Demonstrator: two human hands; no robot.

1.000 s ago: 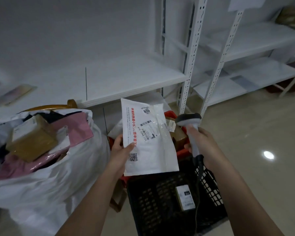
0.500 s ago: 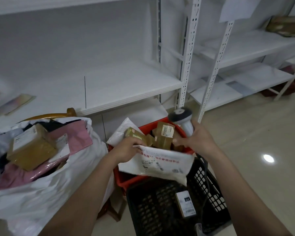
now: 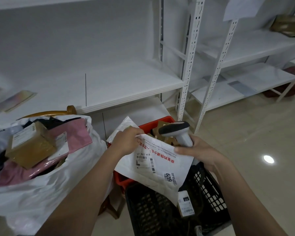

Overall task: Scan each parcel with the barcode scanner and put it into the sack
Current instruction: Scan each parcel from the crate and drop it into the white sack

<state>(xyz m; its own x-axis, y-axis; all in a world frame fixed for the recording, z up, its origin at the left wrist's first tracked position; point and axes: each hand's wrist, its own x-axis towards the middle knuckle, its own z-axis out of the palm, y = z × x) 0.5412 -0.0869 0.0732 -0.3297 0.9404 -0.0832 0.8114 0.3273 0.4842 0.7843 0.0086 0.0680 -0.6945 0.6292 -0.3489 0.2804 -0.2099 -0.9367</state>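
A white padded mailer (image 3: 157, 165) with red print and barcode labels lies tilted over the red crate (image 3: 152, 124), label side up. My left hand (image 3: 126, 142) pinches its far left corner. My right hand (image 3: 199, 151) grips the handle of the grey barcode scanner (image 3: 176, 129), and its fingers also touch the mailer's right edge. The scanner head points left over the crate. The white sack (image 3: 41, 189) stands open at the left, filled with a brown box (image 3: 30, 144) and pink bags (image 3: 71, 135).
A black crate (image 3: 209, 188) in front of the red one holds a small labelled box (image 3: 185, 206). Brown parcels (image 3: 160, 132) fill the red crate. White metal shelving (image 3: 189, 65) stands behind; tiled floor lies to the right.
The mailer was held upright in front of the scanner. It has been turned over and lowered flat above the crates, and my right hand has come onto its edge.
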